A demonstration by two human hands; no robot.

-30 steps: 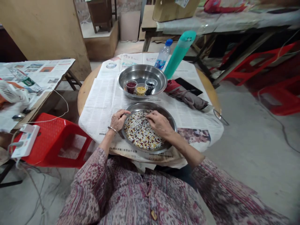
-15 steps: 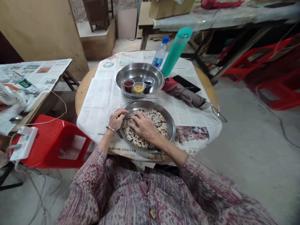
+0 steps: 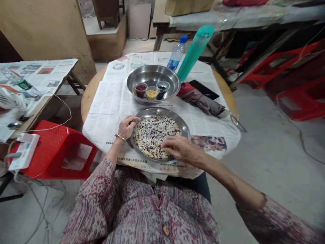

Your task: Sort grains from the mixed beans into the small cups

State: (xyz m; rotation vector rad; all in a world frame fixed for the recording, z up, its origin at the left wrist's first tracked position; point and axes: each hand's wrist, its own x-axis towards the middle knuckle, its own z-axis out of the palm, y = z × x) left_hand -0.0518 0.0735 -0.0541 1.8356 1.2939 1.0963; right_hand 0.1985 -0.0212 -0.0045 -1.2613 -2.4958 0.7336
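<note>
Through the head camera I have both hands in view at the pan [image 3: 186, 126], which sits on the near part of the round worktop [image 3: 87, 98], over sheets of newspaper [image 3: 106, 101]. The pan holds a broad, shallow layer of mixed grains [image 3: 152, 133], mostly white, with red, yellow and black ones scattered through.

The left hand [image 3: 127, 126] is at the pan's left rim, its fingers partly curled and the index finger reaching over the edge; I can't tell whether it grips the rim or just rests there. A bracelet [image 3: 120, 138] circles that wrist. The right hand [image 3: 178, 148] is over the near right part of the pan, fingers curled and bunched together, tips at the grains; I can't make out whether any are pinched between them.

Just beyond the pan I see a steel bowl [image 3: 174, 80] with three clear cups near its front wall: a red cup [image 3: 140, 90], a yellow cup [image 3: 152, 93] and a black cup [image 3: 162, 90], each coloured by its contents. Behind the bowl, to its right, are a bottle [image 3: 175, 56] and a green flask [image 3: 195, 52]. An umbrella [image 3: 200, 101] lies folded to the right, beside a black slab [image 3: 203, 89].
</note>
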